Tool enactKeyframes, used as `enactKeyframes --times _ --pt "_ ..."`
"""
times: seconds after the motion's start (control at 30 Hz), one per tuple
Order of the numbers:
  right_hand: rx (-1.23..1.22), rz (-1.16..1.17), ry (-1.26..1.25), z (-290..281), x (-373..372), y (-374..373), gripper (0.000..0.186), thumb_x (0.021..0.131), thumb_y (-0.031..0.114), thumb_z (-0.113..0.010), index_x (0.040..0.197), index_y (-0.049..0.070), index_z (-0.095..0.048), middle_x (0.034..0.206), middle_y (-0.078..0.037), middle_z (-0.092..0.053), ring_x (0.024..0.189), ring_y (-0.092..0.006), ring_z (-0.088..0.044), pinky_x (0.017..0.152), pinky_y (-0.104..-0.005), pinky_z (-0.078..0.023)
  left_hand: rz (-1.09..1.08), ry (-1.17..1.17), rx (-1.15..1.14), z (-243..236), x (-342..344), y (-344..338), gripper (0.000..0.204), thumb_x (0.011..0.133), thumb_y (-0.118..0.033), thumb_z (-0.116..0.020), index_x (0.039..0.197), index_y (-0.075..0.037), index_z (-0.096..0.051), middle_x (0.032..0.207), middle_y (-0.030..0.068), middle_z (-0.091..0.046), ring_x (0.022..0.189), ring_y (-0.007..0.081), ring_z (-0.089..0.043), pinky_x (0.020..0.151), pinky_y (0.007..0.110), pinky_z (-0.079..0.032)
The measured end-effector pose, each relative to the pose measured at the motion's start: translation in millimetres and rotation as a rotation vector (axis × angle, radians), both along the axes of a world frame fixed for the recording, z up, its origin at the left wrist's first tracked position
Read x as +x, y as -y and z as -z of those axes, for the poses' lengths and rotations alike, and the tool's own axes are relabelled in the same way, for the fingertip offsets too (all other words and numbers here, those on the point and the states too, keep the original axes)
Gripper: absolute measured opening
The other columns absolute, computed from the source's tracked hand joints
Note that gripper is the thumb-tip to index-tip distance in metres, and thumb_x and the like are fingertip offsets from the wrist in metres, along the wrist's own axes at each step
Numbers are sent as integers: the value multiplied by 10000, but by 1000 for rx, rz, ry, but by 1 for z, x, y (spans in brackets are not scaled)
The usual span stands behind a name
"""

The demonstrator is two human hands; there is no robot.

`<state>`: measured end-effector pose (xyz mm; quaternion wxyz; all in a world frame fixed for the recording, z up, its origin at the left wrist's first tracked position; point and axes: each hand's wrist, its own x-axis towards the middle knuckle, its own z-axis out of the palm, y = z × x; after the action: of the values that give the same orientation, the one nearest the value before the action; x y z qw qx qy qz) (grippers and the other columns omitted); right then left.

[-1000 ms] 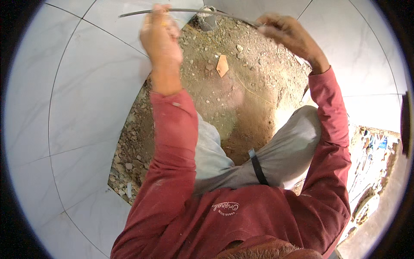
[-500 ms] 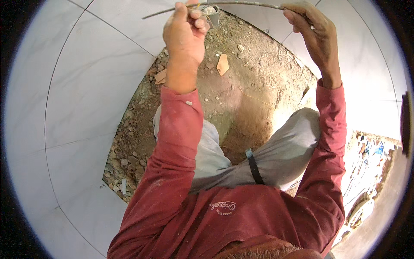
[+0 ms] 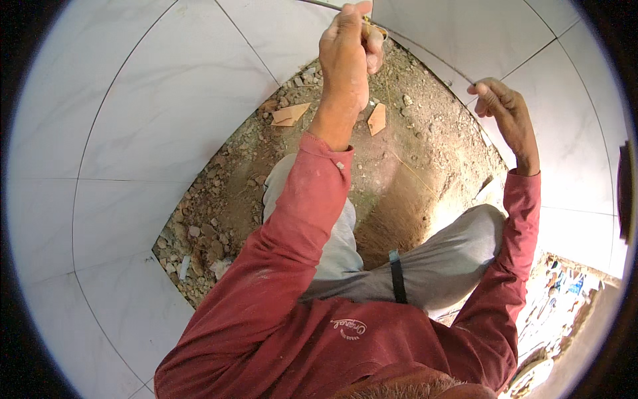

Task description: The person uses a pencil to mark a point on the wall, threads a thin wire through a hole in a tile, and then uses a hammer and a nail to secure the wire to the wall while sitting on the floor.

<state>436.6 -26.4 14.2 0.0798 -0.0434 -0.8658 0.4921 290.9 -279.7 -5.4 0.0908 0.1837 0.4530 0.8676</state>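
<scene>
Here, pale tiles [image 3: 146, 126] border mid-frame soil [image 3: 419, 113]; above, fingers [image 3: 493, 87] of left hand [image 3: 345, 63] and right hand [image 3: 510, 120] pinch a rod [image 3: 430, 52].

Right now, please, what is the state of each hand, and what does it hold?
Left hand: closed, holding the thin dark rod.
Right hand: closed in a pinch at one end of the same rod.

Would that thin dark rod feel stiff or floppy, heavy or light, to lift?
The rod is probably springy rather than floppy, running from the left hand to the right hand without kinks. Likely light, since it looks thin.
</scene>
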Motion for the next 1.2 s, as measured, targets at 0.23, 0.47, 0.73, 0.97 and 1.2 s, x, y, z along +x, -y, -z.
enactKeyframes --times 0.23,0.47,0.73,0.97,1.2 --pt "297 -49 -188 10 -10 14 172 943 193 -738 922 35 -675 845 2 -519 749 -107 -505 673 -288 -437 -135 -22 -149 -11 0 13 508 1066 -463 -524 1308 -23 -600 730 -13 -550 540 45 -451 428 190 -283" --pt "297 -61 -271 8 -13 25 208 958 236 -720 936 33 -682 821 -19 -527 764 -148 -506 686 -310 -431 34 -64 -169 -9 4 12 462 1032 -437 -611 1230 -23 -661 687 -57 -495 521 22 -405 426 183 -253" --pt "409 -83 -237 11 -18 15 295 999 306 -656 980 13 -687 842 -59 -574 787 -181 -547 707 -343 -442 5 -134 -269 -13 -3 12 392 965 -376 -720 1089 -4 -718 678 -88 -440 525 1 -346 441 184 -222" --pt "324 -182 -221 45 -24 -19 492 978 488 -608 1085 20 -716 922 -183 -714 813 -298 -650 787 -428 -510 -260 -51 -311 19 -25 6 357 951 -298 -716 1195 -37 -716 740 -79 -477 586 -2 -378 465 154 -246" --pt "39 -72 -338 109 6 8 303 967 374 -649 1097 119 -750 1052 -130 -711 970 -311 -685 843 -426 -517 -29 -393 -740 -28 -17 32 436 1034 -322 -624 1315 12 -624 822 -39 -461 728 58 -443 654 184 -373"
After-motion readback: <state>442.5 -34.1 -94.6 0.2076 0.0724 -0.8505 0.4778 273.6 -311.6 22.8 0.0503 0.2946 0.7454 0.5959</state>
